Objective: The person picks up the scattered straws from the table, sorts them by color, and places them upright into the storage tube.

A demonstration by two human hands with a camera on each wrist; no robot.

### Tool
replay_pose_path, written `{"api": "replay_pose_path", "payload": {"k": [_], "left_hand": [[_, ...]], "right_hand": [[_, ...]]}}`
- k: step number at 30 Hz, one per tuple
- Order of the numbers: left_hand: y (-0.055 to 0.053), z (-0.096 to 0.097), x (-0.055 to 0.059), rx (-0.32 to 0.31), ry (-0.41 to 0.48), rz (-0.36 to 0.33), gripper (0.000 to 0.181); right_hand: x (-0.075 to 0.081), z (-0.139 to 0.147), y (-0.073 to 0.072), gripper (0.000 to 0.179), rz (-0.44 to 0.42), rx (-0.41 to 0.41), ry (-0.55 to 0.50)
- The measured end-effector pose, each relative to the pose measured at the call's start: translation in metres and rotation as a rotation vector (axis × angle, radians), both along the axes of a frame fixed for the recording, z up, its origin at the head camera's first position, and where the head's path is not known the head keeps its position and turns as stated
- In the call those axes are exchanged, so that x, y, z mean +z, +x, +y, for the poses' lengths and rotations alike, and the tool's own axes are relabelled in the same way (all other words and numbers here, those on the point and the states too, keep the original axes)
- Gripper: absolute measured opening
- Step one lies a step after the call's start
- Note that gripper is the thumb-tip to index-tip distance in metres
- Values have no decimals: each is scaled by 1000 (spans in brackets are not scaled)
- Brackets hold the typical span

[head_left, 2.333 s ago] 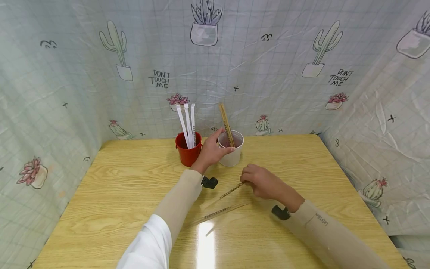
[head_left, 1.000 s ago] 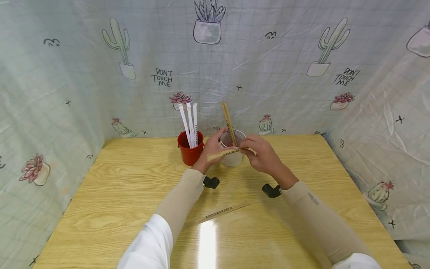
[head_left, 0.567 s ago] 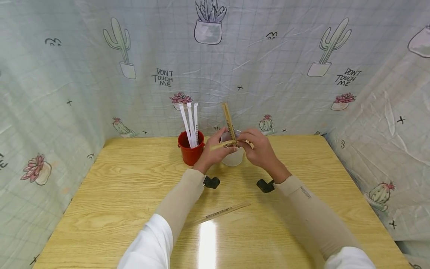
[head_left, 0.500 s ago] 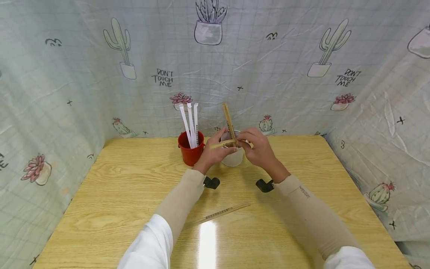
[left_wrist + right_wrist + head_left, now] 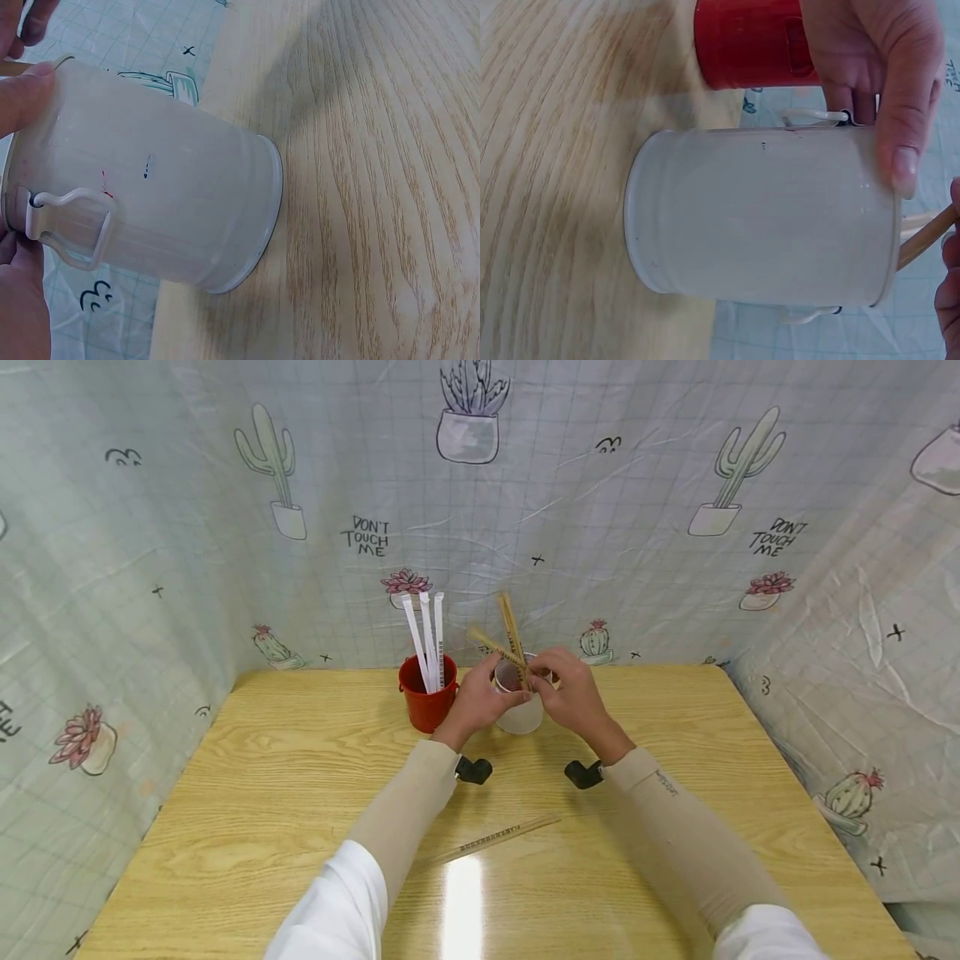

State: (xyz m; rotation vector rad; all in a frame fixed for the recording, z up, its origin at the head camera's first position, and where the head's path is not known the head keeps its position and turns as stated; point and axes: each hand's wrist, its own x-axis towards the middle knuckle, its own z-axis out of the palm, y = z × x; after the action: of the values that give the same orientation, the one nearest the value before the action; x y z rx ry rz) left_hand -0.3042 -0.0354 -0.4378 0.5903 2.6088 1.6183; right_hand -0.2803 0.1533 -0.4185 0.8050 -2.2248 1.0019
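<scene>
My left hand grips the rim of a small white bucket, thumb on the near outer side, as the right wrist view also shows. My right hand pinches a brown paper-wrapped straw, tilted up to the left over the bucket's mouth. In the right wrist view, a brown straw runs from the right fingertips down past the bucket's rim. Other brown straws lean upright in the same bucket. One more printed brown straw lies on the table nearer the body.
Just left of the white bucket stands a red bucket holding several white-wrapped straws. Both buckets sit near the back edge of the wooden table. A cactus-print cloth hangs behind and at the sides.
My right hand has lifted a brown straw from the table to the white bucket. The straw has swung from nearly level to a steeper tilt. My left hand stays on the rim.
</scene>
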Motion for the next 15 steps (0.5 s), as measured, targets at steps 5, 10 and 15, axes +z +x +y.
{"api": "replay_pose_path", "payload": {"k": [5, 10, 15], "left_hand": [[0, 1, -1, 12, 6, -19, 88], [0, 3, -1, 26, -7, -26, 91], [3, 2, 2, 40, -30, -30, 93]], "right_hand": [[-3, -1, -2, 11, -98, -86, 12], [-6, 0, -2, 20, -165, -162, 22], [-6, 4, 4, 16, -153, -163, 22]]}}
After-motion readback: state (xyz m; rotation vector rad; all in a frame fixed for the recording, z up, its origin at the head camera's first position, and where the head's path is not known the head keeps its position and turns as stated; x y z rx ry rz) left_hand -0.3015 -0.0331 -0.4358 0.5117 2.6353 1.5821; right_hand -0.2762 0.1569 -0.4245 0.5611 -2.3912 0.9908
